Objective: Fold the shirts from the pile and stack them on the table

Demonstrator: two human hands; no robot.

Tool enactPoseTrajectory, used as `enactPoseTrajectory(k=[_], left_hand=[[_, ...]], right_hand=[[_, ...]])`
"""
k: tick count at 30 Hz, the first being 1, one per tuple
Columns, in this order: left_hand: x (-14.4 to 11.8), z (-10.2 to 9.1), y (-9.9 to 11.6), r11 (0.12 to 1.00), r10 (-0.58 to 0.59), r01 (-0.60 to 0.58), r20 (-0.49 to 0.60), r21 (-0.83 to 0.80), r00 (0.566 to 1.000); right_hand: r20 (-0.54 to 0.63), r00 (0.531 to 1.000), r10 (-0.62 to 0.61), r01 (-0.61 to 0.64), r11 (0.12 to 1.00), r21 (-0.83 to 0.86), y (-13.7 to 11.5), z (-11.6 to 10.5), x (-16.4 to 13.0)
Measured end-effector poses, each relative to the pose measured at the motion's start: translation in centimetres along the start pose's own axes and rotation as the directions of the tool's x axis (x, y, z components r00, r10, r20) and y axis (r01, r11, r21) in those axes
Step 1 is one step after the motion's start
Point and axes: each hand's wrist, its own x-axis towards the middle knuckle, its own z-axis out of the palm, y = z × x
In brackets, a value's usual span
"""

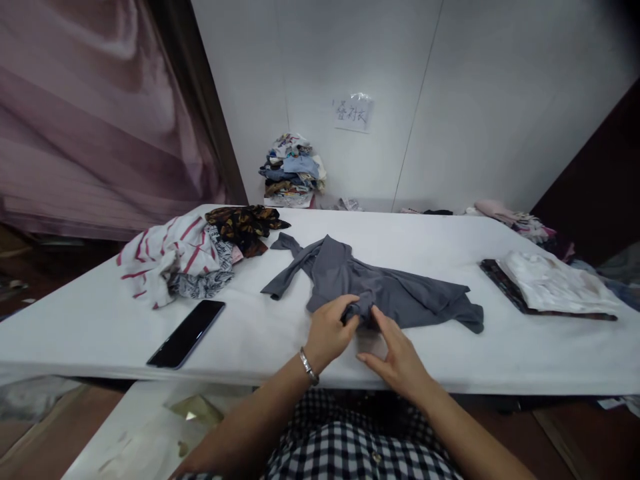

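A dark grey shirt [390, 290] lies spread on the white-covered table in front of me, one sleeve reaching to the left and its narrower end to the right. My left hand [333, 327], with a silver bracelet at the wrist, pinches a bunched fold at the shirt's near edge. Just right of it, my right hand [395, 353] has its thumb and fingers apart, the fingertips touching the same bunched cloth. What lies under the fold is hidden.
A black phone [187, 333] lies at the left, near crumpled striped clothes [170, 257] and a dark patterned cloth [245, 223]. Folded garments [555, 283] sit at the right of the table [280, 347]. Behind it stands a clothes pile [293, 173] by the wall.
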Motion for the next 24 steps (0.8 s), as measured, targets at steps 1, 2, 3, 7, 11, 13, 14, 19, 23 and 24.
enactPoseTrajectory(k=[1,2,3,7,11,13,14,19,23,24], left_hand=[[-0.1,0.4,0.6,0.999,0.011,-0.01,0.031,-0.036,0.999],[-0.3,0.7,1.1,0.997,0.038,-0.033,0.072,-0.068,0.997],[-0.5,0.9,1.5,0.993,0.08,-0.07,0.113,-0.093,0.99],[-1.6,0.9,0.6,0.98,0.196,-0.188,0.208,-0.058,0.958],[-1.8,0.6,-3.2,0.979,0.041,-0.078,0.19,0.191,0.981],[-1.1,0.2,-5.0,0.962,-0.039,-0.002,0.143,0.272,0.989],[-0.5,-0.1,-5.7,0.959,-0.055,0.02,0.116,0.283,0.992],[4.1,-2.6,-5.2,0.987,-0.058,0.069,-0.076,0.145,0.995],[8.3,-2.8,-1.3,0.994,0.019,-0.008,-0.103,0.105,0.995],[9.3,-2.4,-0.2,0.993,0.053,-0.045,-0.08,0.106,0.995]], right_hand=[[-0.059,0.998,0.016,-0.014,0.999,0.03,-0.3,0.7,0.3],[-0.108,0.993,0.043,-0.035,0.997,0.073,-0.2,1.0,0.6],[-0.138,0.987,0.084,-0.066,0.989,0.132,0.2,1.1,1.0],[-0.169,0.931,0.323,-0.238,0.89,0.39,1.5,0.1,2.0],[-0.275,0.86,0.429,-0.262,0.835,0.485,0.9,-1.1,2.5],[-0.304,0.849,0.433,-0.25,0.834,0.491,0.6,-1.5,2.8],[-0.309,0.846,0.435,-0.251,0.835,0.489,0.7,-1.7,3.0],[-0.369,0.843,0.392,-0.287,0.907,0.309,1.9,-3.9,4.3],[-0.278,0.947,0.162,-0.166,0.986,0.01,0.2,-5.7,6.5],[-0.218,0.966,0.141,-0.143,0.99,0.003,-0.4,-5.8,7.4]])
